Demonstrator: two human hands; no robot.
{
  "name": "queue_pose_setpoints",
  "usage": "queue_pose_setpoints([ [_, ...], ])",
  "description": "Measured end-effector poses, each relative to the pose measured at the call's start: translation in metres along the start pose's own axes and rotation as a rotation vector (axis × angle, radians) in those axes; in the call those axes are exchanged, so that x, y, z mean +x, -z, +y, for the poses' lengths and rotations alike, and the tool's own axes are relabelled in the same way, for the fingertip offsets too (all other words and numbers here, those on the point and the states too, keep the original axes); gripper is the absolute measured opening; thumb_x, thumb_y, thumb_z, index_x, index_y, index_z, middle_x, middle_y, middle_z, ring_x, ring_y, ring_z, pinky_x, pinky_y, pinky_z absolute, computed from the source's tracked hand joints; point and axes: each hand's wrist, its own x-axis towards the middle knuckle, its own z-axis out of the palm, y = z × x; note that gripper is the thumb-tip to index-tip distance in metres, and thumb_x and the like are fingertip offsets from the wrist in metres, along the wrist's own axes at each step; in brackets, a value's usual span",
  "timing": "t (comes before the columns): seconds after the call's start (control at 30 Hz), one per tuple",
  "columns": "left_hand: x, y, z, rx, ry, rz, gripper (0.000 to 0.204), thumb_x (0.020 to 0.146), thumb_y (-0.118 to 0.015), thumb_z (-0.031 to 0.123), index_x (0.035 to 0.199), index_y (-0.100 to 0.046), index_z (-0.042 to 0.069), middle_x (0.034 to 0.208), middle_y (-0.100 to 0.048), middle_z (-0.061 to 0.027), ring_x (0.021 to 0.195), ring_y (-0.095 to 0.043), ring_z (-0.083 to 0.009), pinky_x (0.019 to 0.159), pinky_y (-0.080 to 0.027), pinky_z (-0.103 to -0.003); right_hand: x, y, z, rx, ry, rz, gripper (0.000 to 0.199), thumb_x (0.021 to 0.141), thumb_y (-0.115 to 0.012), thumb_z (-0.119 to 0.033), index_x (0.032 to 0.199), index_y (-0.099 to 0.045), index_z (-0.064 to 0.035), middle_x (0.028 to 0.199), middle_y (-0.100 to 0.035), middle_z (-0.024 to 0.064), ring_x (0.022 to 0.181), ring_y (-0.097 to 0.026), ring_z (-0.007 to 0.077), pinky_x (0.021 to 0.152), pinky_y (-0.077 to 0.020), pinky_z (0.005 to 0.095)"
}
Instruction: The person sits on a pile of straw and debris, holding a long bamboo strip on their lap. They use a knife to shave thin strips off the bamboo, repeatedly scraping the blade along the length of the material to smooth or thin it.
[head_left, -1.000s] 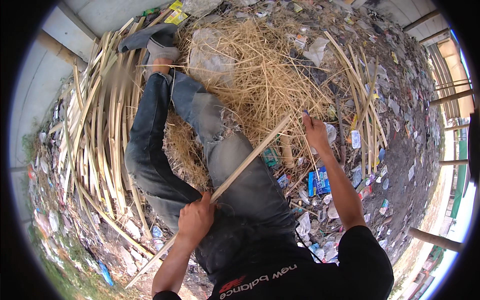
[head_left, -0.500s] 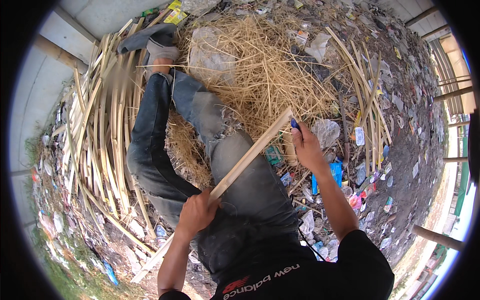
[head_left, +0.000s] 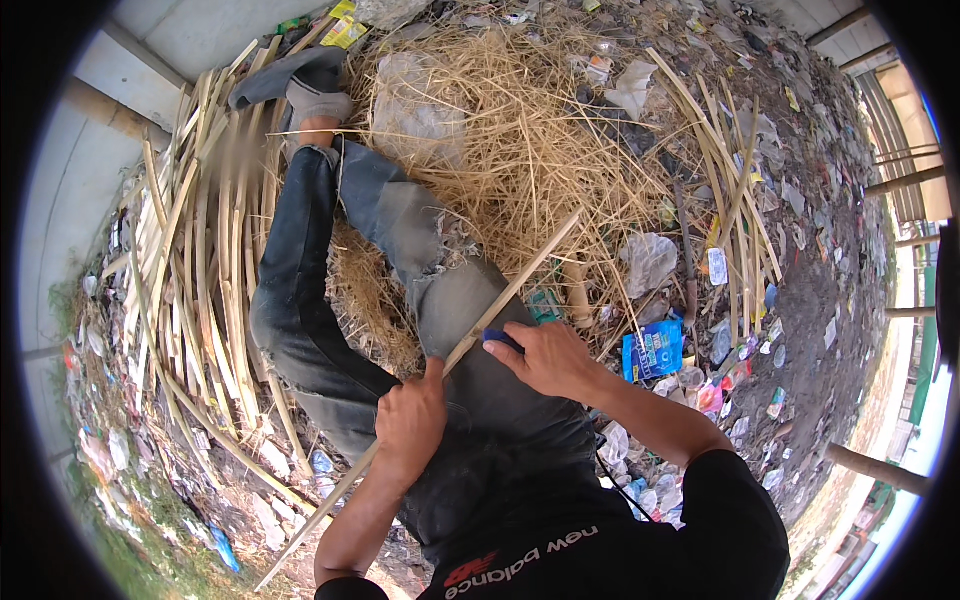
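Note:
A long pale bamboo strip (head_left: 532, 268) lies slantwise over my right thigh, its far end up by the shavings and its near end passing under my left forearm. My left hand (head_left: 410, 420) is closed round it in front of my lap. My right hand (head_left: 550, 358), just to the right, grips a small blue-handled tool (head_left: 503, 341) against or very close to the strip. The tool's working end is too small to make out. Both knees of my dusty jeans (head_left: 460, 300) are bent.
Pale shavings (head_left: 530, 130) are heaped beyond my legs. Many bamboo strips (head_left: 215, 270) lie on the left by a wall, and several more strips (head_left: 730, 190) on the right. Litter covers the ground, including a blue packet (head_left: 652, 350) near my right forearm.
My right hand has drawn the blue-handled tool from the strip's far end down toward my left hand. The strip has turned and looks narrower; my left hand has shifted slightly up and right.

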Motion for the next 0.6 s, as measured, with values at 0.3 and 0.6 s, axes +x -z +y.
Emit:
queue_pose_setpoints([
  [0.3,-0.013,0.02,-0.003,0.068,0.002,-0.05,0.01,0.1,-0.059,0.015,0.105,-0.054,0.009,0.078,-0.072,-0.0174,0.074,-0.075,-0.0399,0.064,-0.059,-0.052,0.025,0.039,0.12,0.105,-0.391,0.322,0.055,0.109,-0.051,-0.047,0.084,-0.068,0.0001,0.064,-0.063,0.0221,0.064,-0.066,0.0435,0.062,-0.0501,0.0508],
  [0.6,0.0,0.005,-0.034,-0.351,-0.05,-0.1,0.027,0.094,-0.068,0.023,0.108,-0.06,0.001,0.08,-0.071,-0.027,0.078,-0.072,-0.0464,0.072,-0.057,-0.056,0.017,0.031,0.06,0.359,-0.242,0.49,0.044,0.107,-0.061,-0.042,0.098,-0.063,0.0006,0.062,-0.052,0.0054,0.055,-0.049,0.0182,0.055,-0.0405,0.0368],
])
